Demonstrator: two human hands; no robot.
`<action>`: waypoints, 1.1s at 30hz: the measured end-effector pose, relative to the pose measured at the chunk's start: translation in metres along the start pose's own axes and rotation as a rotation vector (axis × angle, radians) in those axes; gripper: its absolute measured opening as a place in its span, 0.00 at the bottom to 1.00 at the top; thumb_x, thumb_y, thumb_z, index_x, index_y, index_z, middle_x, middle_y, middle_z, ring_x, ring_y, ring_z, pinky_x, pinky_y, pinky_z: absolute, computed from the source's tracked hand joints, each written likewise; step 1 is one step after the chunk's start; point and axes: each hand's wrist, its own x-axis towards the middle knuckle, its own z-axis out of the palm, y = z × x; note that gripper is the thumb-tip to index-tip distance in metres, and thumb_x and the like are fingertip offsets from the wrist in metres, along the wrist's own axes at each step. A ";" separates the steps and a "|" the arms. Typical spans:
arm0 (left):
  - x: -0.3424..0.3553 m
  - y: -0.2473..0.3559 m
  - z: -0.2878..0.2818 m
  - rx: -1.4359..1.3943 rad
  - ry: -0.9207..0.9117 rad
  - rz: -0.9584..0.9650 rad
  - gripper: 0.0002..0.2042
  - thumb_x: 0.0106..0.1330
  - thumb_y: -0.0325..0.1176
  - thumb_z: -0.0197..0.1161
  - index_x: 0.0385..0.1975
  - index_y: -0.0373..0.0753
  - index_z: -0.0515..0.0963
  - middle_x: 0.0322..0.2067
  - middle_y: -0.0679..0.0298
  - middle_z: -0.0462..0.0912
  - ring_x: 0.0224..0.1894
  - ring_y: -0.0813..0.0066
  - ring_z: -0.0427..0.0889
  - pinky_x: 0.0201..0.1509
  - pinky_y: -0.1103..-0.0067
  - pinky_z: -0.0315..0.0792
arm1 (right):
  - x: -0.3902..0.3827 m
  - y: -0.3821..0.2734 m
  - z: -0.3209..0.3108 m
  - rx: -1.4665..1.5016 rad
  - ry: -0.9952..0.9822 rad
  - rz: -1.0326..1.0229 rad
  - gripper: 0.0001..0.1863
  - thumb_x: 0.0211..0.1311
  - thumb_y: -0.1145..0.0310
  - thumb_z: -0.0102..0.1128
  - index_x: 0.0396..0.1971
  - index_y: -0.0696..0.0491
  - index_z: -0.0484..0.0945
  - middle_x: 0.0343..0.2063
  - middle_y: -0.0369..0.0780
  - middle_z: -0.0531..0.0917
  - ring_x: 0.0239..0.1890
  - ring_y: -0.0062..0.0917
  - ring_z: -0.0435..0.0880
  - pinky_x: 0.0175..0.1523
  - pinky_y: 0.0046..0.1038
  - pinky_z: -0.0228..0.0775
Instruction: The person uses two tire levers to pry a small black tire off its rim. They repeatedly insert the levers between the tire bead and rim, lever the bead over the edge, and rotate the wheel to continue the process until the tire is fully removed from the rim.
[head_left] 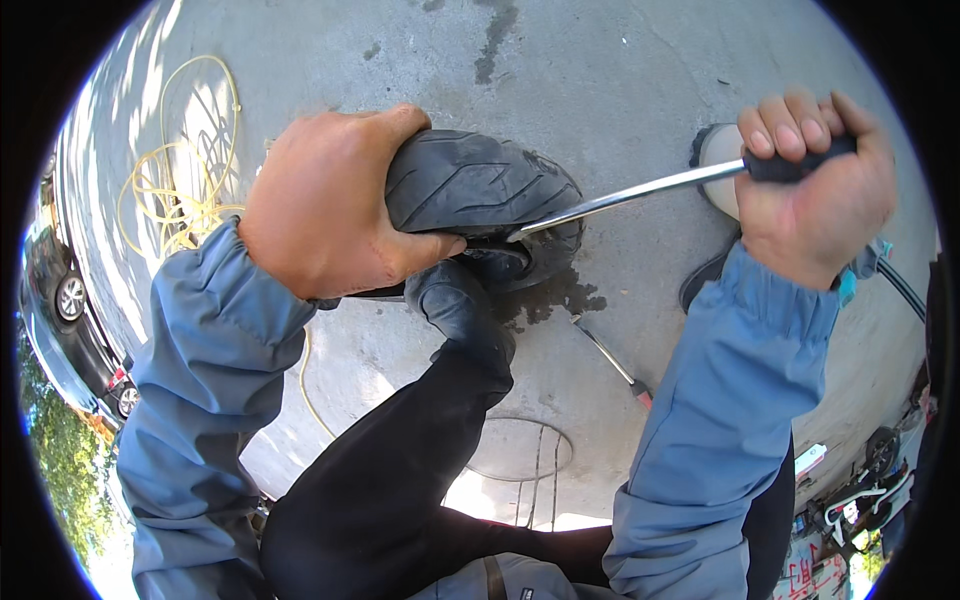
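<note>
A black treaded tyre [460, 180] stands on the concrete in front of me. My left hand [325, 205] is clamped over its left side, with the thumb along the near sidewall and the fingers hidden behind. In a closed fist, my right hand [820, 200] holds the black handle of a tyre lever [640, 192]. Its shiny metal shaft slants down to the left. The tip meets the tyre's near edge close to my left thumb; how deep it sits is hidden. My dark boot [465, 305] is up against the near side of the wheel.
Another lever [612, 357] with a red and black handle lies on the ground, near a wet patch [550, 300]. A coiled yellow hose [170, 190] lies at the far left, and a car [70, 295] is parked beyond it. A light-coloured shoe [718, 172] shows beside my right wrist.
</note>
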 end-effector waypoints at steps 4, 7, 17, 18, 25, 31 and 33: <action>0.001 0.000 0.002 -0.032 0.003 0.004 0.32 0.44 0.41 0.82 0.49 0.29 0.81 0.36 0.42 0.87 0.37 0.45 0.90 0.48 0.65 0.82 | 0.012 -0.001 -0.004 0.045 -0.150 0.026 0.13 0.69 0.67 0.51 0.22 0.47 0.63 0.17 0.33 0.67 0.18 0.22 0.65 0.28 0.29 0.62; 0.003 0.000 0.006 -0.010 0.030 0.031 0.32 0.44 0.41 0.82 0.49 0.29 0.81 0.36 0.42 0.87 0.38 0.45 0.90 0.48 0.65 0.82 | -0.027 -0.012 -0.028 0.135 -0.162 -0.049 0.16 0.68 0.61 0.53 0.20 0.46 0.66 0.15 0.32 0.70 0.16 0.23 0.69 0.26 0.30 0.65; 0.000 0.002 0.001 -0.008 -0.018 0.001 0.33 0.45 0.43 0.81 0.50 0.29 0.81 0.35 0.43 0.87 0.38 0.46 0.90 0.49 0.65 0.82 | -0.213 0.007 -0.064 0.246 0.160 -0.241 0.17 0.75 0.57 0.53 0.25 0.47 0.65 0.21 0.35 0.71 0.24 0.25 0.72 0.37 0.33 0.70; -0.002 0.002 0.000 -0.005 -0.022 -0.007 0.33 0.45 0.43 0.81 0.50 0.29 0.81 0.35 0.43 0.87 0.38 0.46 0.90 0.49 0.65 0.82 | -0.227 0.007 -0.060 0.224 0.180 -0.252 0.17 0.76 0.56 0.53 0.26 0.47 0.65 0.22 0.35 0.72 0.24 0.26 0.73 0.37 0.34 0.70; -0.006 0.003 0.000 0.012 0.043 0.049 0.32 0.44 0.43 0.81 0.49 0.30 0.81 0.35 0.44 0.88 0.37 0.46 0.90 0.49 0.65 0.83 | -0.189 -0.005 -0.059 0.240 0.060 -0.238 0.18 0.79 0.53 0.50 0.28 0.46 0.66 0.23 0.34 0.72 0.25 0.24 0.73 0.36 0.33 0.69; -0.006 -0.007 0.006 -0.053 0.014 0.041 0.32 0.44 0.40 0.82 0.49 0.29 0.82 0.36 0.43 0.88 0.38 0.45 0.90 0.50 0.65 0.83 | -0.037 -0.005 0.002 0.058 -0.059 -0.054 0.15 0.71 0.68 0.50 0.22 0.46 0.62 0.18 0.32 0.66 0.18 0.19 0.64 0.27 0.26 0.59; -0.005 -0.004 0.005 -0.077 0.014 0.020 0.32 0.43 0.40 0.82 0.49 0.29 0.82 0.37 0.43 0.88 0.38 0.45 0.90 0.50 0.65 0.83 | -0.006 0.011 0.016 -0.014 -0.073 -0.015 0.13 0.70 0.69 0.54 0.23 0.48 0.65 0.18 0.32 0.66 0.19 0.20 0.63 0.27 0.26 0.59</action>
